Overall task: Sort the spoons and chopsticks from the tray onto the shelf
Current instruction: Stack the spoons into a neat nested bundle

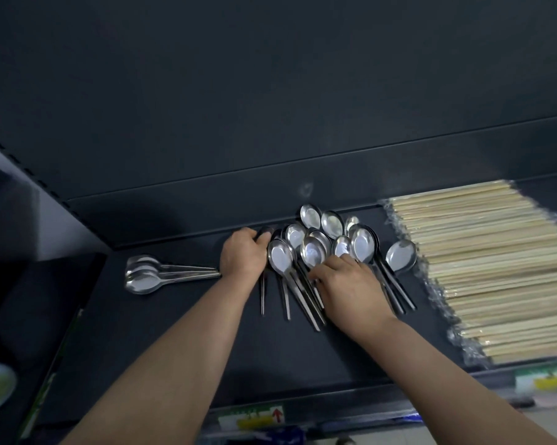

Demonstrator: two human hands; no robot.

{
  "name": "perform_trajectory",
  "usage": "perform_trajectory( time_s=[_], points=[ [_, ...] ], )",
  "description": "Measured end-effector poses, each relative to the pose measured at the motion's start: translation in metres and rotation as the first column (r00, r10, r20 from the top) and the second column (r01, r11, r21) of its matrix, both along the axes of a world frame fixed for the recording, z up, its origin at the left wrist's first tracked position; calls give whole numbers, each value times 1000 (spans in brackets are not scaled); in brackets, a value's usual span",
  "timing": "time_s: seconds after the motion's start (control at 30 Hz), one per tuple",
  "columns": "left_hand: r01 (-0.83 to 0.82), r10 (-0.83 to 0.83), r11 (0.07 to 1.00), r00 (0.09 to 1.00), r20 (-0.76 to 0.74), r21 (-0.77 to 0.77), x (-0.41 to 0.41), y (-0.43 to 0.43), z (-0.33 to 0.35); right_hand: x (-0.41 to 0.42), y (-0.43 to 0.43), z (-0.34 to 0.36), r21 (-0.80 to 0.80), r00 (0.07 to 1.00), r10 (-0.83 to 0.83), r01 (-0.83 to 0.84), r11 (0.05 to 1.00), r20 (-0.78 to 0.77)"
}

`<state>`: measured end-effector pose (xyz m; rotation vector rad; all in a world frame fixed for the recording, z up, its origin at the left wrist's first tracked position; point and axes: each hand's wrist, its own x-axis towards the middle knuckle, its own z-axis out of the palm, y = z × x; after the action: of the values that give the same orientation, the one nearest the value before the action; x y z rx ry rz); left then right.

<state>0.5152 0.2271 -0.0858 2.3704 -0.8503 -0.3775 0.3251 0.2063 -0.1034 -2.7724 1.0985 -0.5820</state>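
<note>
- Shelf: dark, flat, smooth. Metal will likely skate on it. I see no tray in view.
- Stacked spoons, left: a nested set lying sideways, bowls left, handles pointing right toward the left hand. It looks sorted.
- Left hand: fingers curled round the bowl end of a spoon at the left edge of the pile, knuckles up.
- Loose spoons, centre: steel, bowls far, handles near, overlapping. My read is stiff, light each, heavy as a bunch, and slick. I'd pinch across the gathered handles just below the bowls, since a far-end grip lets them fan out.
- Right hand: lies on the handles with bent fingers, tips at the bowls. I cannot tell whether it is gripping or only pressing.
- Single spoon: just right of the pile, close beside the chopsticks.
- Chopsticks, right: pale sticks in clear wrap, laid in rows. They are probably light, with slippery film, so I'd take a pack mid-length.
</note>
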Motion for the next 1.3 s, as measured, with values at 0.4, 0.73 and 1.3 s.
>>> perform_trajectory(
  time_s=[0.4, 0.73, 1.3],
  points=[
    [46, -46, 999, 997, 66, 7, 9, 16, 8, 12, 1, 4, 51, 998, -56, 57, 997, -31],
    [19, -41, 964, 996, -81, -265, 23, 48, 31, 59, 28, 42, 565, 974, -90, -43, 824, 206],
    [222, -216, 974, 971, -100, 51, -15, 29, 7, 4, 9, 31, 800, 848, -490, 146, 582, 202]
  ],
)
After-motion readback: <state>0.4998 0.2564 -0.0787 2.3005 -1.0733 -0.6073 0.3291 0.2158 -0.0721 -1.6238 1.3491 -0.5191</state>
